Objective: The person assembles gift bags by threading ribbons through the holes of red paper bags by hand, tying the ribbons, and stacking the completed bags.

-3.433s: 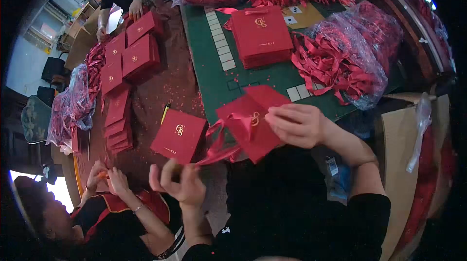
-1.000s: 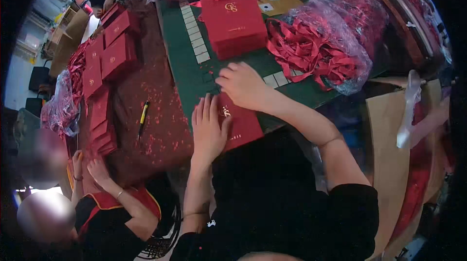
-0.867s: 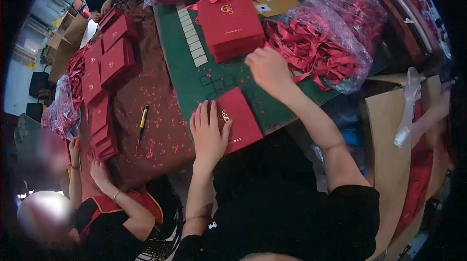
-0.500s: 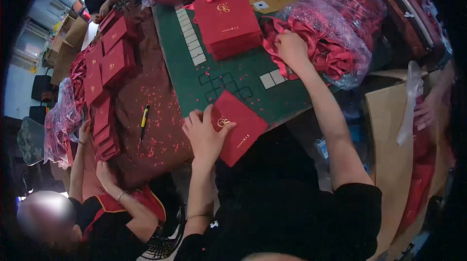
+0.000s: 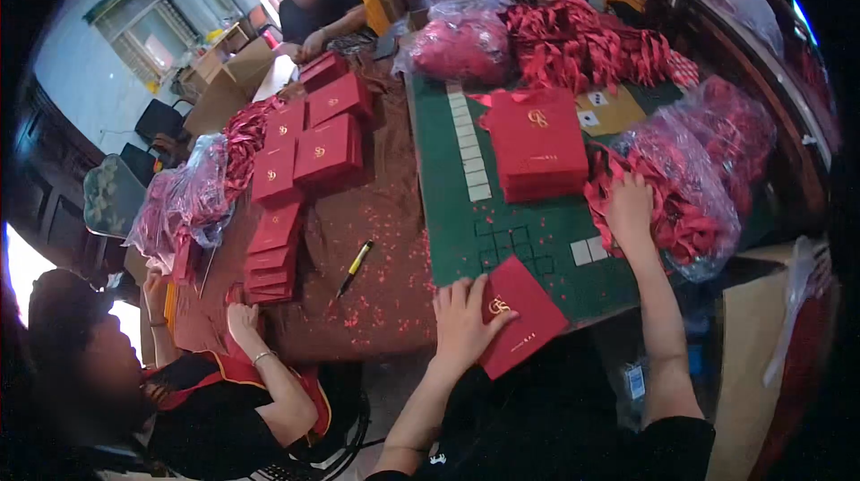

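Now the right hand (image 5: 630, 203) has moved off the red bag (image 5: 520, 315) and is grabbing ribbons (image 5: 663, 212), fingers closing on them; left hand (image 5: 461, 329) is pinning the bag flat, fingers spread.

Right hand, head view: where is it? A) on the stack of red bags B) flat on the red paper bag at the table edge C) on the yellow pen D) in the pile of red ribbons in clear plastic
D: the right hand reaches into the red ribbons spilling from the clear plastic, while the left hand holds the red paper bag at the table edge; the pen lies untouched.
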A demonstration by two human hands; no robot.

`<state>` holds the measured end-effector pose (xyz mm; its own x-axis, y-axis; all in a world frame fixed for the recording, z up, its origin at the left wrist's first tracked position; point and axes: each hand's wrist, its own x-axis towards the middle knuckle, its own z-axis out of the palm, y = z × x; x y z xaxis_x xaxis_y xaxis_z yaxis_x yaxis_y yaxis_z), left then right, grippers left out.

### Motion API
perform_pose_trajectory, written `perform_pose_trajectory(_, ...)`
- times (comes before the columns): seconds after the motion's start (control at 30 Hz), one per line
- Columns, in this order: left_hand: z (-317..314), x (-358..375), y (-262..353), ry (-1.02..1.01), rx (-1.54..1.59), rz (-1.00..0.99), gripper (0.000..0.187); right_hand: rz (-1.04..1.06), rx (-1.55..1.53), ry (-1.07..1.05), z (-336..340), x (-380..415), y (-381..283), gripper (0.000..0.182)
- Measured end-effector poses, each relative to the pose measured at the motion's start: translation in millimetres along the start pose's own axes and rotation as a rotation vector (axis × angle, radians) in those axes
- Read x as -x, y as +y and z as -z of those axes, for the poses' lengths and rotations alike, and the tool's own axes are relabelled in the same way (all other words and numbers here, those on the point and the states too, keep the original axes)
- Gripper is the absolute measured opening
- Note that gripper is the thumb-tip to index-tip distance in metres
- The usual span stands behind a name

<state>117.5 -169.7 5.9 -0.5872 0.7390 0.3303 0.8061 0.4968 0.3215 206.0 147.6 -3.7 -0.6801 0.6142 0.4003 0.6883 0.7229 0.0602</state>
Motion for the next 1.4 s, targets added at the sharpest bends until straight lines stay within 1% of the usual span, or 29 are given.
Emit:
perform_pose_trajectory(0.07, -1, 2, -1, -0.013, 0.013, 0.047, 0.073, -0.035, -0.286, 0.132, -3, -2, 6, 0.018)
perform_pose_trajectory(0.13, -3, 0, -4, 0.004, 0.041, 0.052, 0.073, -0.062, -0.704, 0.501, -5, -8, 5, 0.013)
perform_pose_trajectory(0.17, 0, -1, -2, -0.006, 0.051, 0.065, 0.072, -0.227, -0.939, 0.434, 0, -9, 2, 0.014)
perform_pose_trajectory(0.23, 2, -2, -3, -0.013, 0.043, 0.083, 0.072, -0.492, -1.582, 0.380, 1, -19, 8, 0.016)
perform_pose_trajectory(0.27, 2, -3, -4, -0.017, 0.066, 0.079, 0.073, -0.517, -1.708, 0.389, 7, -22, 14, 0.017)
perform_pose_trajectory(0.3, 2, -5, -3, -0.024, 0.092, 0.075, 0.073, -0.511, -1.535, 0.438, 35, -23, 9, 0.018)
perform_pose_trajectory(0.37, 3, -6, -1, -0.060, 0.072, 0.118, 0.075, -0.478, -1.669, 0.599, 45, -31, 10, 0.025)
perform_pose_trajectory(0.43, 1, -2, -2, -0.039, 0.118, 0.098, 0.074, -0.348, -1.225, 0.684, 73, -22, 4, 0.027)
perform_pose_trajectory(0.47, -2, -2, -3, -0.060, 0.121, 0.105, 0.074, -0.133, -1.226, 0.740, 72, -22, 7, 0.028)
perform_pose_trajectory(0.53, -6, 1, 0, 0.022, 0.100, 0.088, 0.074, -0.229, -1.424, 0.702, 106, -21, -12, 0.027)
perform_pose_trajectory(0.57, -3, 2, 3, -0.012, 0.104, 0.117, 0.074, -0.255, -1.332, 0.783, 126, -17, -18, 0.027)
perform_pose_trajectory(0.63, -7, 3, 2, -0.017, 0.073, 0.105, 0.077, 0.197, -1.454, 0.939, 148, -2, -4, 0.028)
perform_pose_trajectory(0.67, -6, 4, 3, -0.003, 0.111, 0.106, 0.077, 0.164, -1.519, 1.053, 166, 8, -18, 0.029)
perform_pose_trajectory(0.7, -4, 3, 5, -0.002, 0.070, 0.105, 0.075, 0.387, -1.632, 0.844, 177, 18, 2, 0.027)
perform_pose_trajectory(0.8, -4, 3, 8, 0.054, 0.056, 0.059, 0.073, 0.441, -1.698, 0.665, 193, 49, -2, 0.018)
perform_pose_trajectory(0.83, -8, 4, 7, 0.076, 0.025, 0.043, 0.072, 0.663, -1.921, 0.354, 187, 52, 5, 0.016)
perform_pose_trajectory(0.9, -8, 2, 7, 0.064, 0.116, 0.082, 0.072, 1.159, -2.281, -0.306, 173, 40, 16, 0.016)
perform_pose_trajectory(0.97, -6, 0, 6, 0.041, 0.157, 0.113, 0.068, 1.495, -2.334, -0.651, 173, 32, 11, 0.017)
perform_pose_trajectory(1.0, -6, -1, 3, -0.001, 0.192, 0.149, 0.066, 1.129, -2.524, -0.663, 171, 47, -10, 0.020)
perform_pose_trajectory(1.03, -7, -3, 3, 0.007, 0.195, 0.160, 0.062, 0.742, -2.521, -0.689, 163, 60, -30, 0.021)
perform_pose_trajectory(1.07, -10, -3, -1, 0.043, 0.175, 0.129, 0.061, 0.360, -2.497, -0.722, 155, 72, -50, 0.022)
perform_pose_trajectory(1.1, -14, -3, -4, 0.070, 0.159, 0.102, 0.060, 0.015, -2.280, -0.761, 144, 83, -67, 0.022)
perform_pose_trajectory(1.13, -10, -6, 0, 0.069, 0.148, 0.124, 0.051, -0.004, -2.075, -0.798, 131, 83, -84, 0.022)
perform_pose_trajectory(1.17, -10, -5, 1, 0.056, 0.149, 0.132, 0.051, -0.034, -1.862, -0.951, 121, 83, -92, 0.022)
perform_pose_trajectory(1.23, -10, -2, 0, 0.111, 0.291, 0.139, 0.046, 0.055, -1.627, -0.885, 92, 92, -113, 0.020)
perform_pose_trajectory(1.27, -8, -3, 3, 0.103, 0.258, 0.231, 0.038, 0.149, -1.538, -0.751, 76, 97, -119, 0.018)
perform_pose_trajectory(1.3, -5, -2, 6, 0.099, 0.255, 0.234, 0.038, 0.147, -1.542, -0.756, 71, 102, -123, 0.018)
perform_pose_trajectory(1.37, 1, -5, 7, 0.023, 0.474, 0.458, 0.034, 0.139, -1.410, -0.669, 66, 102, -128, 0.022)
perform_pose_trajectory(1.4, 0, -5, 5, 0.024, 0.471, 0.453, 0.034, 0.122, -1.421, -0.680, 65, 102, -128, 0.022)
